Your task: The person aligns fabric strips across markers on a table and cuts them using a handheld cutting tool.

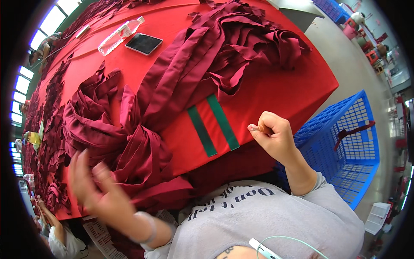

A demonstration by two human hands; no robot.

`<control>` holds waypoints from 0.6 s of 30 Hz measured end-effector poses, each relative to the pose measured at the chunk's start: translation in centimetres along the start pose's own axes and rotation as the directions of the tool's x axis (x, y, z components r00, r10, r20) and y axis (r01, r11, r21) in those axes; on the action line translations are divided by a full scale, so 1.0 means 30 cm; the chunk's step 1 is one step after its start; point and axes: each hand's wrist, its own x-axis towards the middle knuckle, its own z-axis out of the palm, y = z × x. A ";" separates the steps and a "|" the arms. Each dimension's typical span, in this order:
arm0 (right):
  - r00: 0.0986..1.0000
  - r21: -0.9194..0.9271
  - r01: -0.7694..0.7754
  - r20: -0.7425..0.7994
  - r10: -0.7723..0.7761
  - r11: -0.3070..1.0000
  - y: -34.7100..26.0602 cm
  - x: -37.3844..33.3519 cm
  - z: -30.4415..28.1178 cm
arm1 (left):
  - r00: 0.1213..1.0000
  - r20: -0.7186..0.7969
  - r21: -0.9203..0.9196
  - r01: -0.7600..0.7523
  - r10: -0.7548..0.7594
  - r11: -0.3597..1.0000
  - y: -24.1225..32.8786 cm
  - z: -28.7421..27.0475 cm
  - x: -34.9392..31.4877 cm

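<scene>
My left hand [97, 187], smeared by motion, hovers at the near left edge of the table with its fingers apart and nothing visible in them. Beside it lies a bundle of dark red fabric strips [144, 149], drawn together into a knot-like gather. My right hand [276, 131] is raised over the table's near right edge, its fingers curled in. A small tan-orange bit shows near the thumb tip; what it is I cannot make out. Two dark green strips [222, 123] lie side by side on the red tablecloth [284, 93], between the bundle and my right hand.
Beyond the bundle are a black-screened phone [144, 43] and a clear plastic bottle [118, 36] on its side. More dark red strips [241, 39] spread across the far side. A blue plastic crate [353, 151] stands to the right. Another person's arm [54, 220] reaches in at the lower left.
</scene>
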 end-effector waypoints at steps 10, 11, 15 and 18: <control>0.998 -0.081 0.062 0.000 -0.062 0.995 0.022 -0.047 -0.063 | 0.916 0.383 -0.060 -0.104 0.119 0.993 0.299 0.507 0.027; 0.998 -0.076 0.045 -0.037 -0.048 0.996 0.043 -0.056 -0.080 | 0.917 0.385 -0.135 -0.061 0.109 0.989 0.312 0.474 0.042; 0.990 0.214 -0.141 0.008 0.142 0.967 0.069 -0.056 -0.083 | 0.877 0.424 -0.617 0.096 0.227 0.781 0.305 0.351 0.010; 0.807 0.483 -0.584 0.429 0.405 0.652 0.032 -0.025 -0.031 | 0.634 0.537 -0.761 0.079 0.557 0.644 0.255 0.222 0.027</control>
